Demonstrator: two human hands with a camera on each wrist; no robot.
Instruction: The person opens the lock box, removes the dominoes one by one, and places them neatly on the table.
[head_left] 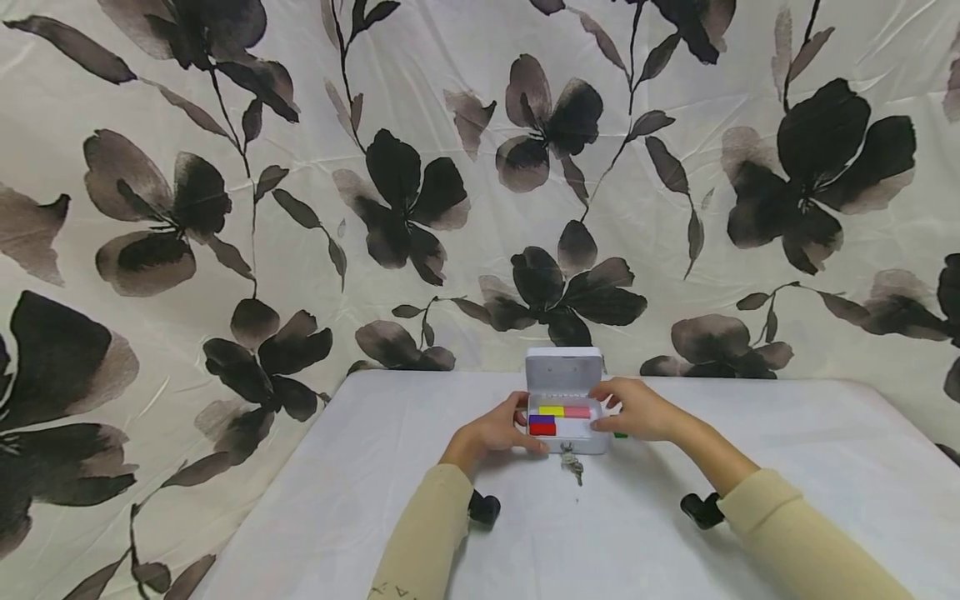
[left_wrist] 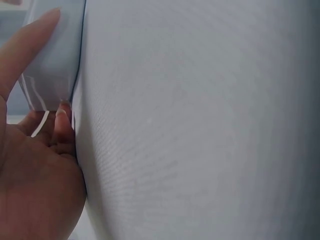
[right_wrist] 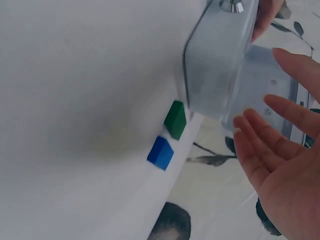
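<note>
A small white cash box [head_left: 592,447] stands on the table with its lid [head_left: 564,367] raised. Inside lie a yellow block [head_left: 551,411], a pink block [head_left: 577,412], a purple block [head_left: 541,419] and a red block [head_left: 542,430]. My left hand [head_left: 489,428] holds the box by its left end, thumb along the front and fingers round the side. My right hand [head_left: 645,408] hovers at the box's right edge, fingers loosely spread, with nothing in it. Beside the box's right end, a green block [right_wrist: 175,121] and a blue block [right_wrist: 161,153] lie on the table.
Keys [head_left: 573,467] hang from the lock at the box's front. A white cloth covers the table [head_left: 315,517]. Behind its far edge hangs a floral curtain [head_left: 465,200]. A black wrist device [head_left: 483,509] shows under the left sleeve, another [head_left: 702,510] by the right.
</note>
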